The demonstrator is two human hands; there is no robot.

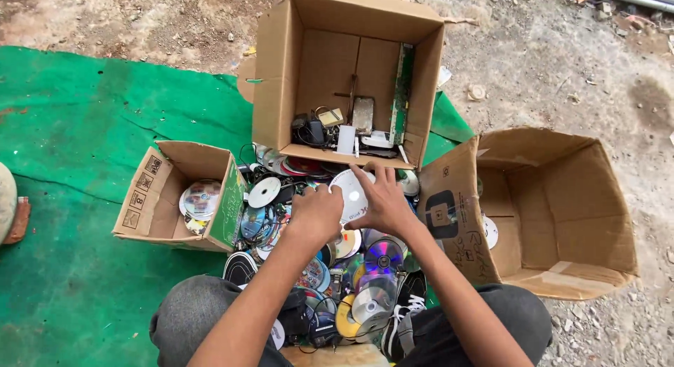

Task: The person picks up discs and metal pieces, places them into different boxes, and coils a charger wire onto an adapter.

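Both my hands are on one white disc (349,191) at the top of the disc pile (337,269), just below the front edge of the tall open box (347,79). My left hand (317,211) is curled, fingers pressed together at the disc's left rim; my right hand (379,198) lies over its right side with fingers spread toward the box edge. So the disc sits pinched between the two hands, tilted a bit, apart from neither. The tall box holds cables, a green circuit board and small gadgets. A small box (184,195) on my left, on the green mat (84,128), has discs in it already. A large box (554,212) on my right shows one disc inside, mostly hidden by its flap. My judgement on doing this well: grip the disc by the rim only, keep thumbs off the shiny face, lift straight up so it doesn't drag neighbours or snag the loose cables in the pile, and keep the wrist clear of the cardboard edges.
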